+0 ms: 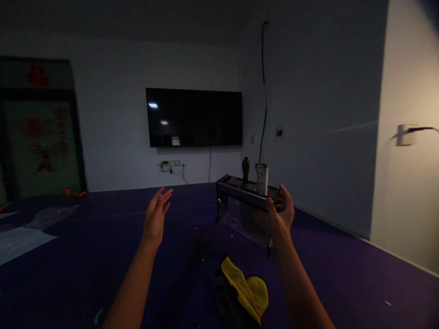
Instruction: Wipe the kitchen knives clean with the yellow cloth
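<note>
My right hand (281, 212) grips the right end of a dark-framed box (243, 217) with clear sides, its thumb and fingers closed round the top edge. A dark bottle-shaped piece (246, 171) and a pale, speckled upright block (262, 179) stand up from the box's top. The box looks tilted, its right end nearer to me. My left hand (157, 214) is raised to the left of the box, fingers apart, holding nothing. Below, between my forearms, lies a yellow and black cloth item (245, 290), possibly a glove; its exact kind is unclear in the dim light.
A dark blue-purple surface (185, 274) stretches to the walls, with small white scraps on it. White sheets (24, 242) and clear plastic film (51, 217) lie at left. Small orange items (73, 193) sit near the door. A television (195, 119) hangs on the far wall.
</note>
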{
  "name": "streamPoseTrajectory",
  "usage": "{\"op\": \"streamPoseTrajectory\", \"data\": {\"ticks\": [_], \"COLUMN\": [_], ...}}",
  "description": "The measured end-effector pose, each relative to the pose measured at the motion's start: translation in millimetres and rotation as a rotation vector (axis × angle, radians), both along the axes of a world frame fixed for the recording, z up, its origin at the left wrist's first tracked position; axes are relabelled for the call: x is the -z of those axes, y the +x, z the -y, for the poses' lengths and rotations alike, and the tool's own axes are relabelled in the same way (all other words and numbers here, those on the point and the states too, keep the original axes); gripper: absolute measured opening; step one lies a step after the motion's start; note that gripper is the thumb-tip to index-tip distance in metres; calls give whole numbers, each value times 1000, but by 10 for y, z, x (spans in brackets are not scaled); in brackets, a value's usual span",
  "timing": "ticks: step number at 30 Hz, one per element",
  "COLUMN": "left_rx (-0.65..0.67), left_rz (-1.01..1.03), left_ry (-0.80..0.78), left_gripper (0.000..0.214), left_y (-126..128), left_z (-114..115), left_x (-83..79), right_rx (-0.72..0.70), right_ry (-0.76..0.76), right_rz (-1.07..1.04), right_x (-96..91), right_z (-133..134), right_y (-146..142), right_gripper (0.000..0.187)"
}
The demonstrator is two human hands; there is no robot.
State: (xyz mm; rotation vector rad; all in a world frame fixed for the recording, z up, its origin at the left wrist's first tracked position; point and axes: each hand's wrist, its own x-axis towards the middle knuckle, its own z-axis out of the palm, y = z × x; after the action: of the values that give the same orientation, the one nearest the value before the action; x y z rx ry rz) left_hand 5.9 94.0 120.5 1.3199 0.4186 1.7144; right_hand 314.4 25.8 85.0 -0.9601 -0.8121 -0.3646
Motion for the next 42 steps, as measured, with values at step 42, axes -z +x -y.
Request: {"op": "streamPoseTrajectory", "data": {"ticks": [42], "left_rx": [387], "left_rz": [-45], "left_ry": [-417], "left_gripper": [42], "left_y": [-195], "left_z": [58], "left_x": [-170], "right_rx": [612], "right_ry": [-160], "right_rz": [-34], "right_x": [453], "right_z": [-73], "right_y": [363], "right_gripper": [86]}}
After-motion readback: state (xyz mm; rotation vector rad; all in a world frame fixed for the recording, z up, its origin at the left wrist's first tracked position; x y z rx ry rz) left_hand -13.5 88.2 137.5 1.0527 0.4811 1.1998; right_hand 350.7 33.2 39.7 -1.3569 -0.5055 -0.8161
